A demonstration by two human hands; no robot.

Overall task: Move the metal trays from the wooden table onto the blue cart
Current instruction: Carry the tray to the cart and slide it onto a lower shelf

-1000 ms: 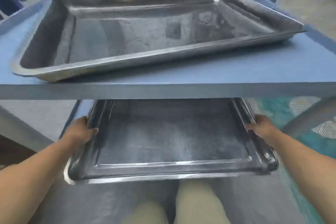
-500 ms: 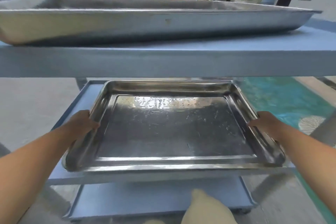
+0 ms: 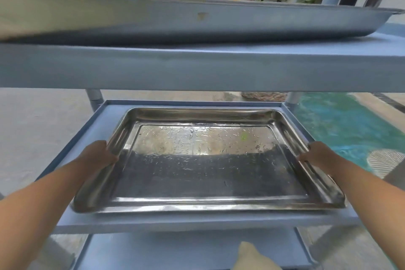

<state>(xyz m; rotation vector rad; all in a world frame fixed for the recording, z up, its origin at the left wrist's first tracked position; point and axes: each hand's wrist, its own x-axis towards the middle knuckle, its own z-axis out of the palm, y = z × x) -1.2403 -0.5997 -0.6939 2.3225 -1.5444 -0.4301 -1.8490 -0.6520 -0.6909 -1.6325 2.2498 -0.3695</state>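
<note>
While the shiny rectangular metal tray (image 3: pixel 208 160) lies on the middle shelf (image 3: pixel 197 222) of the blue three-shelf cart (image 3: pixel 197 68), we hold it from both ends. The left hand (image 3: pixel 98 156) is curled round the left rim. The right hand (image 3: pixel 317 155) is curled round the right rim directly opposite. The tray therefore sits squarely between the hands, equally near to each, with its long axis running left to right across the shelf and parallel to the shelf's front lip. Its near edge appears to rest just behind that lip, and its far edge stops a little short of the back lip. We judge the tray to be seated or very nearly so. The next move turns on drawing each hand straight outward, away from its rim, and then back toward us, keeping low under the top shelf, which carries a larger grey metal tray (image 3: pixel 153 19).
</note>
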